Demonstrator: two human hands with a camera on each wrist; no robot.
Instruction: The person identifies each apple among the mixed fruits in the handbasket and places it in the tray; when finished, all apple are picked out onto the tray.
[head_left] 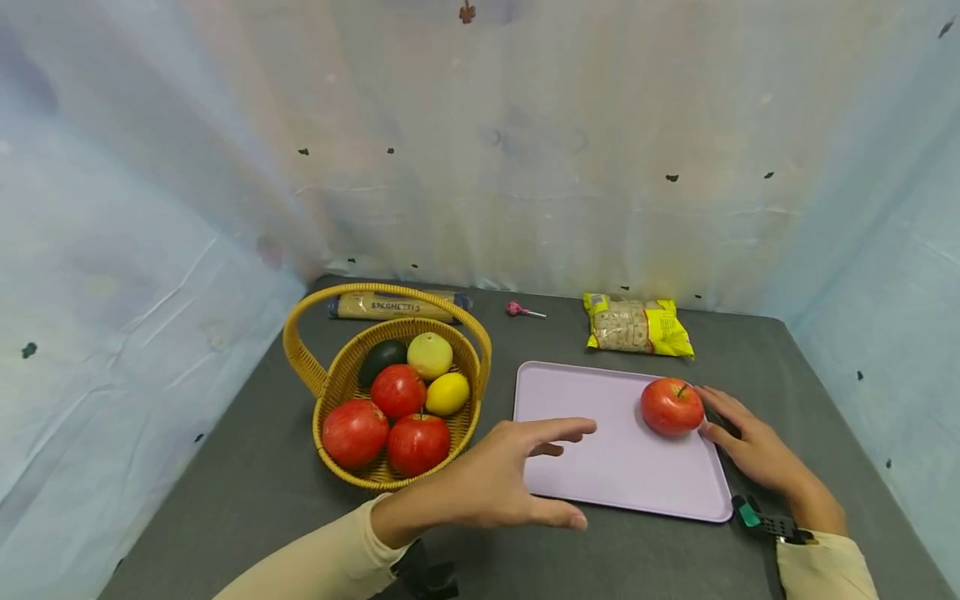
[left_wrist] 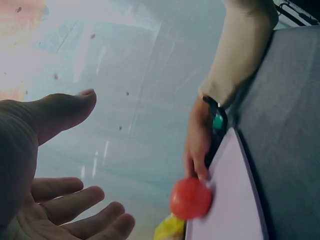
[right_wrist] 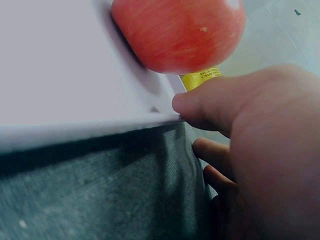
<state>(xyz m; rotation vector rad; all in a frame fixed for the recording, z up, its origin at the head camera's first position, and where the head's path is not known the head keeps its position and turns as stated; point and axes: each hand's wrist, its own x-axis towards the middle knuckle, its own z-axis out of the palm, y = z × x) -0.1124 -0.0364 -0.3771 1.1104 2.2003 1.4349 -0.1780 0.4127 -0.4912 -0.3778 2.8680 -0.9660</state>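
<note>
My left hand [head_left: 510, 475] hovers over the near left part of a lilac tray [head_left: 622, 467], thumb and fingers spread wide, holding nothing. A red apple [head_left: 672, 407] rests on the tray's right side. My right hand [head_left: 757, 450] lies at the tray's right edge, close beside the apple, its fingers extended and thumb apart from them. In the right wrist view the thumb [right_wrist: 195, 105] overlaps the tray's corner rim, while the other fingers are outside it, partly hidden behind the hand.
Left of the tray stands a yellow wicker basket [head_left: 345, 367] with a tall handle, holding red fruits, a lemon [head_left: 447, 393], a pale round fruit [head_left: 430, 356] and a dark green one [head_left: 382, 360]. Behind are a spaghetti pack [head_left: 390, 306], a pink lollipop [head_left: 514, 308] and a yellow food bag [head_left: 637, 325].
</note>
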